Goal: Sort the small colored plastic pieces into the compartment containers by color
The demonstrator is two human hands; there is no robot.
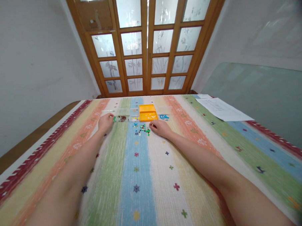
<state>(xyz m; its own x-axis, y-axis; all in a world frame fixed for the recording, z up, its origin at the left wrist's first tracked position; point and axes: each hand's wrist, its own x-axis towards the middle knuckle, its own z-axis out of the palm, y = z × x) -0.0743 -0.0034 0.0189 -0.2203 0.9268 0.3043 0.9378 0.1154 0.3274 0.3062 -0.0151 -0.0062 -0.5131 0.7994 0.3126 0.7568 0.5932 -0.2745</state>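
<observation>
Orange box (143,118): it stood open on the striped cloth (137,200), with white pieces (153,116) inside.
Loose pieces (143,128): these small, mostly green and blue bits lay at six o'clock from the box, near it.
Left hand (106,122): it was at nine o'clock, fingertips together beside green pieces (114,119); I cannot tell if it gripped one.
Right hand (160,127): it was at three o'clock from the loose pieces, fingers curled; its grip I cannot tell.
Brown pieces (123,118): they lay at nine o'clock from the box.
Blue pieces (164,117): they lay at three o'clock.
</observation>
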